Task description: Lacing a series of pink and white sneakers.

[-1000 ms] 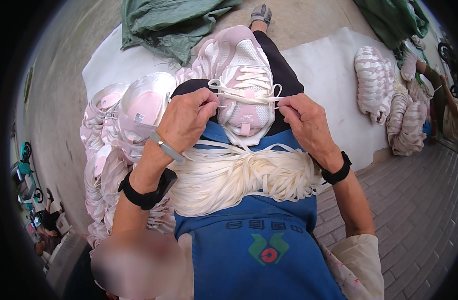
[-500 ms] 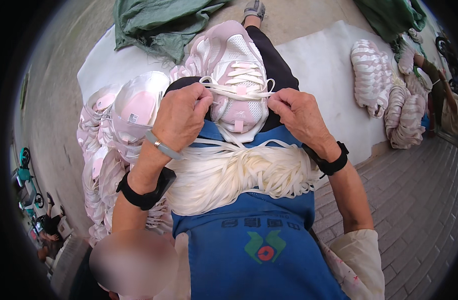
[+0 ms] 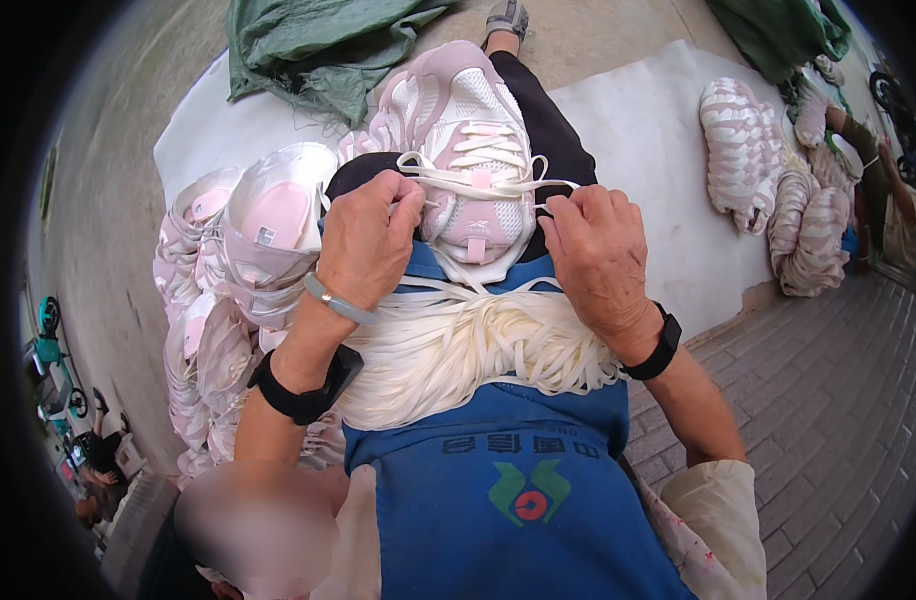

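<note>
On my lap lies a pink and white sneaker upper [image 3: 470, 150], its flat cream lace [image 3: 491, 186] threaded in crossed rows. Loose stretches of the lace run sideways over the upper and loop out at both edges. At the upper's left edge, my left hand [image 3: 370, 235] is closed, thumb and fingertips pinched on the lace. My right hand [image 3: 600, 262] pinches lace at the right edge, its fingers bent together. Exactly which strands the fingertips grip is partly hidden. Below, a thick bundle of cream laces [image 3: 468, 340] rests across my blue apron [image 3: 498, 425].
Left of me stand stacked pink and white uppers [image 3: 278, 205]. More stacked uppers [image 3: 736, 155] lie on a white sheet [image 3: 633, 130] at the right. Green cloth [image 3: 318, 50] is bunched at the far left. Another person's arm [image 3: 893, 180] shows at the far right.
My right hand has turned and shifted slightly nearer to me, with its fingers lower at the upper's right edge. My left hand has moved only a little; the upper stays in place.
</note>
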Demonstrator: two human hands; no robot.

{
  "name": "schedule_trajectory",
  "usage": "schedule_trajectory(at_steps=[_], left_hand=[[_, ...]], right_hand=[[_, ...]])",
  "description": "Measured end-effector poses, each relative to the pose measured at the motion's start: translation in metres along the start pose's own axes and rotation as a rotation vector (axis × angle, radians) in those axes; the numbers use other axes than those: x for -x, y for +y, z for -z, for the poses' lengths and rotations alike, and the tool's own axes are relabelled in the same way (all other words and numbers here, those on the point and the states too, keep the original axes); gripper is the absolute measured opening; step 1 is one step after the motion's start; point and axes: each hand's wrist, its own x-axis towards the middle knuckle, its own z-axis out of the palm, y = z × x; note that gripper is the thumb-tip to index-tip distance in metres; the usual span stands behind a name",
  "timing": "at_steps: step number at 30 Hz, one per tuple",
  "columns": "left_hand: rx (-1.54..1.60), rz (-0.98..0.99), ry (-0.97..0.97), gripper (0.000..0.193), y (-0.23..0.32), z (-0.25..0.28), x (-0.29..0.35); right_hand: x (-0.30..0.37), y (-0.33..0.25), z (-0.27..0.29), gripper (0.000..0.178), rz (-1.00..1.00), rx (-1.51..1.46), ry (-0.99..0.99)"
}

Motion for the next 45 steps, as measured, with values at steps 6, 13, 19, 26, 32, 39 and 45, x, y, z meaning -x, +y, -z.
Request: schedule_trajectory(at_steps=[6,13,19,26,32,39,45], left_hand=[[-0.346,-0.510,0.242,0.013,0.003,-0.004,0.002],[-0.239,-0.356,0.175,0.013,0.003,-0.006,0.001],[-0.227,-0.365,0.115,0.012,0.002,-0.008,-0.003],[-0.230,-0.469,0.237,0.022,0.006,-0.013,0.021],[-0.578,-0.531,0.337,0.029,0.003,-0.023,0.028],[-0.531,-0.536,0.306,0.022,-0.003,-0.026,0.020],[-0.422,-0.536,0.362,0.020,-0.007,-0.031,0.016]], right_hand=[[-0.003,0.010,-0.015,0.004,-0.062,-0.186,-0.009],[-0.001,0.007,-0.013,0.005,-0.123,-0.300,-0.086],[0.002,-0.006,-0.002,0.020,-0.081,-0.138,-0.022],[0.002,-0.007,-0.021,0.013,-0.105,-0.171,-0.072],[0.003,-0.009,-0.026,0.020,-0.130,-0.360,0.027],[0.001,-0.017,-0.013,0.027,0.034,-0.003,-0.177],[-0.020,-0.029,-0.008,0.009,0.271,0.363,-0.182]])
